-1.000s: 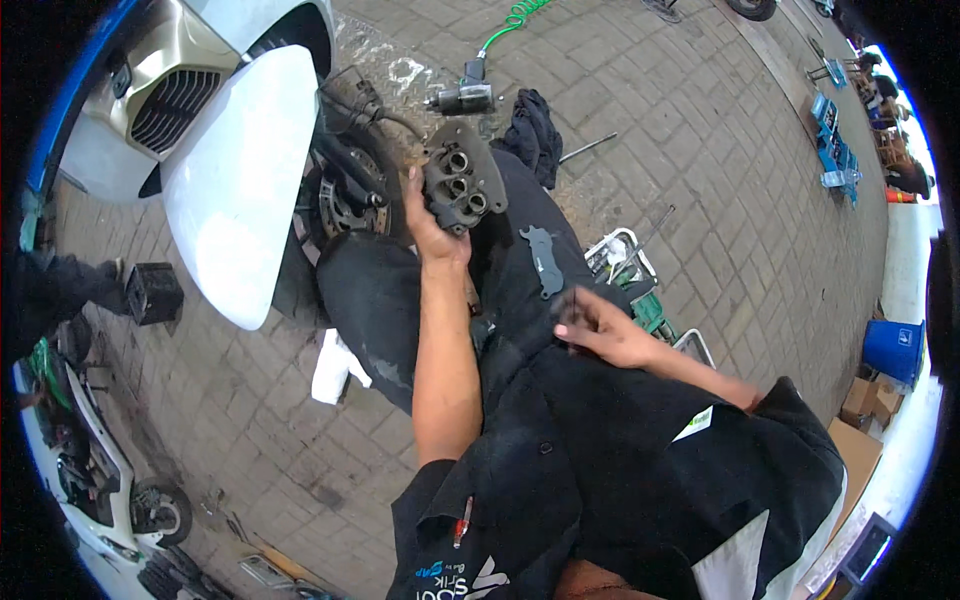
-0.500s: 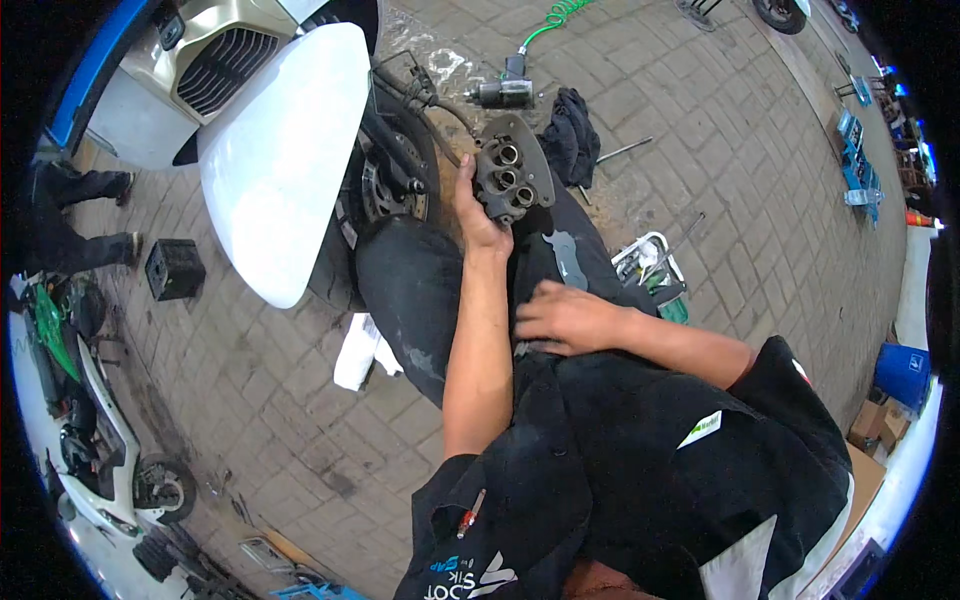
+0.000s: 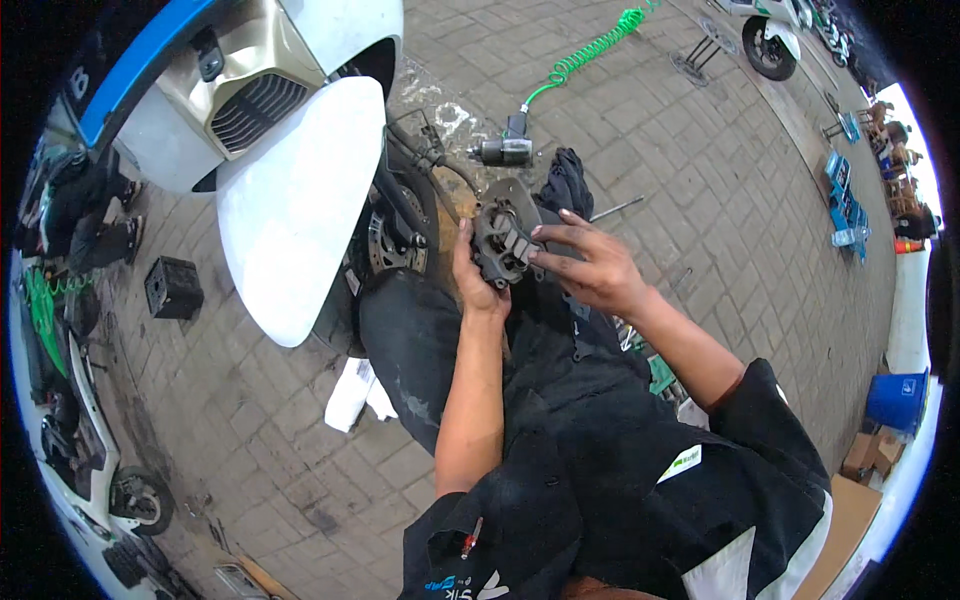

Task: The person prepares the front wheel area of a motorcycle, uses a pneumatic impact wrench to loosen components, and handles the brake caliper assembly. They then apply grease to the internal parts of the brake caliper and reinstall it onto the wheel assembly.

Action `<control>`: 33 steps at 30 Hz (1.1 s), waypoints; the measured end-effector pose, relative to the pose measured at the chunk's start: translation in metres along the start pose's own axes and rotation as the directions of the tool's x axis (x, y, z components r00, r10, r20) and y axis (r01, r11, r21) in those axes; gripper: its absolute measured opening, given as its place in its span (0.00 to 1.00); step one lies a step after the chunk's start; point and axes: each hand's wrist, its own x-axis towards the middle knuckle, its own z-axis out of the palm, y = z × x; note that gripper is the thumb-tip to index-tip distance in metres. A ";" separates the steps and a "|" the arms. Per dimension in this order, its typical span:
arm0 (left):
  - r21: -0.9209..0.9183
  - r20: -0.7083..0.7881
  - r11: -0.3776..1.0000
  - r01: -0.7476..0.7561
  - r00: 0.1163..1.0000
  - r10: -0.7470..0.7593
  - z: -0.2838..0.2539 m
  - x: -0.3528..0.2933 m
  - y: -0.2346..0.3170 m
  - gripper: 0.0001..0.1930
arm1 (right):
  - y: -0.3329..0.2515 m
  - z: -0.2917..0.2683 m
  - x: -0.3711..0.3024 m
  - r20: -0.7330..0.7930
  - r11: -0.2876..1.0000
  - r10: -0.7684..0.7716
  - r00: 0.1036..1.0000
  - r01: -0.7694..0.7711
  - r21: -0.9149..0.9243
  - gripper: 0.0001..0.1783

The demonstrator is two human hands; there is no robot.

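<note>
My left hand (image 3: pixel 478 275) grips a grey brake caliper (image 3: pixel 497 272) from below and the left side, holding it up over my lap. Across the caliper's opening lies a thin, shiny metal pad spring (image 3: pixel 514 244). My right hand (image 3: pixel 592 265) reaches in from the right, its fingertips closed at the pad spring's right edge; the thumb is mostly hidden. A brake hose (image 3: pixel 445 165) runs close beside the caliper. On my right thigh lies a dark flat plate (image 3: pixel 581 327), partly below the right hand.
A scooter with a white fender (image 3: pixel 300 215) and a brake disc (image 3: pixel 385 240) stands at left. Ahead lie an impact wrench (image 3: pixel 505 150) on a green coiled hose (image 3: pixel 598 46), a black cloth (image 3: pixel 566 180) and a rod (image 3: pixel 617 208). A black crate (image 3: pixel 173 288) sits far left.
My right hand has risen from my lap to the caliper. The caliper has come lower and turned a little, and the pad spring now shows across its bores. The head view has shifted.
</note>
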 end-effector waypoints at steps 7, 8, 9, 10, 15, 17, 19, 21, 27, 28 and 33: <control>0.023 -0.057 1.000 -0.012 0.998 0.014 0.008 -0.003 0.001 0.22 | -0.006 0.017 -0.003 0.052 0.995 0.083 0.995 -0.079 -0.059 0.24; 0.049 -0.071 0.999 -0.011 0.997 0.015 0.015 -0.007 0.003 0.20 | 0.000 0.022 -0.008 0.033 0.993 0.094 0.995 -0.092 -0.071 0.23; 0.075 -0.084 0.997 -0.008 0.996 0.015 0.019 -0.008 0.002 0.18 | 0.004 0.027 -0.013 0.014 0.991 0.107 0.994 -0.106 -0.084 0.22; 0.082 -0.083 0.997 -0.006 0.997 0.013 0.019 -0.008 0.003 0.18 | 0.004 0.032 -0.014 0.008 0.991 0.111 0.994 -0.110 -0.083 0.22; 0.153 -0.055 0.988 -0.032 0.998 0.041 0.001 -0.001 0.004 0.18 | -0.001 0.045 -0.017 -0.136 0.991 0.128 0.982 -0.133 -0.027 0.22; 0.157 -0.057 0.987 -0.018 0.998 0.027 0.002 0.000 0.000 0.19 | 0.004 0.046 -0.027 -0.142 0.991 0.112 0.983 -0.122 -0.059 0.22; 0.160 -0.060 0.987 -0.005 0.998 0.015 0.001 0.003 -0.003 0.19 | 0.005 0.044 -0.031 -0.147 0.990 0.095 0.985 -0.109 -0.089 0.22; 0.179 -0.100 0.981 -0.071 0.991 0.090 -0.004 0.007 -0.005 0.19 | 0.001 0.041 -0.028 -0.146 0.992 0.115 0.983 -0.121 -0.039 0.21; 0.236 -0.054 0.971 -0.048 0.997 0.062 -0.017 0.014 -0.008 0.21 | -0.001 0.053 -0.030 -0.212 0.975 0.220 0.952 -0.218 0.034 0.21; 0.274 -0.107 0.959 -0.072 0.989 0.105 -0.018 0.016 -0.010 0.22 | -0.002 0.055 -0.032 -0.217 0.975 0.220 0.951 -0.217 0.037 0.21; 0.373 -0.116 0.917 -0.143 0.973 0.199 -0.030 0.022 -0.011 0.23 | -0.008 0.055 -0.026 -0.282 0.968 0.249 0.927 -0.231 0.095 0.22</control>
